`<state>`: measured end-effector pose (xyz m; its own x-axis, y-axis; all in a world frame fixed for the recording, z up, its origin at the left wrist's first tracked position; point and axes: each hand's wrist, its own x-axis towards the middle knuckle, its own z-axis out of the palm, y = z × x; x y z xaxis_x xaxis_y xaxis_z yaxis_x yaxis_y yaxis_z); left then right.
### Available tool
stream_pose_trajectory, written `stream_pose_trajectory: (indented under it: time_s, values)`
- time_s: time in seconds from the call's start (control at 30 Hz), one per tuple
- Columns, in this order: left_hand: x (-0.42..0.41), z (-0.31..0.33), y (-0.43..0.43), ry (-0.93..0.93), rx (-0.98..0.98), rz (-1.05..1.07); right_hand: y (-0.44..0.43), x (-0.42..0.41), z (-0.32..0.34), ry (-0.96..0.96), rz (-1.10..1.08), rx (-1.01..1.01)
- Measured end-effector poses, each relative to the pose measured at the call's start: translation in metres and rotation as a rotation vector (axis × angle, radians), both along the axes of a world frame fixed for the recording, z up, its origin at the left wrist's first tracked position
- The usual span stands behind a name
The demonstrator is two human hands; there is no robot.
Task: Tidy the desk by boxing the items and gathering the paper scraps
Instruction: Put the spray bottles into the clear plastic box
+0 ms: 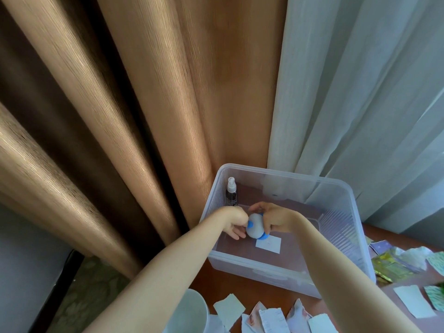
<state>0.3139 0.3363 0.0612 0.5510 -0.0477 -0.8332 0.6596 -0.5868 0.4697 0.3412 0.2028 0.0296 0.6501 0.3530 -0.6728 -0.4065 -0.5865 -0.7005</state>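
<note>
Your left hand and right hand both grip white blue-knobbed ball, low inside clear plastic box at desk far edge, spray bottle upright in box's far-left corner, paper scraps along near edge

A clear rectangular plastic box is sitting on the brown wooden desk. A brown pleated fabric curtain is hanging behind it on the left and a white sheer curtain on the right. Inside the box, a small dark spray bottle is standing upright in the far left corner. A white paper slip is lying flat near the front wall.

Just behind the slip, the left hand and right hand are holding a white rounded item with blue knobs between them. Torn paper scraps are lying in front of the box. Crumpled wrappers are lying to its right, and a white round cup is standing to its front-left.
</note>
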Motion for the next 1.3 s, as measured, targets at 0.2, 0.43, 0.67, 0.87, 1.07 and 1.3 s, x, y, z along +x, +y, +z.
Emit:
stream_pose_trajectory:
  time_s: [0.2,0.43,0.67,0.87,1.07,1.3]
  values:
    - [-0.001,0.001,-0.007,-0.037,0.046,-0.041,0.000,-0.001,-0.004,-0.041,-0.026,-0.154]
    - [0.001,0.006,-0.003,-0.074,0.174,-0.149,0.016,-0.001,-0.003,-0.083,0.021,-0.280]
    - [-0.002,0.015,-0.001,-0.030,0.469,-0.458,0.030,-0.006,0.000,0.002,0.088,-0.239]
    - [-0.008,0.034,-0.001,-0.073,0.615,-0.619,0.031,-0.009,0.008,0.020,0.074,-0.212]
    - [-0.006,0.031,0.007,-0.138,0.606,-0.618,0.027,-0.014,0.020,0.025,0.044,-0.173]
    - [-0.022,0.047,0.010,-0.391,0.677,-0.669,0.028,-0.034,0.042,-0.039,0.098,-0.237]
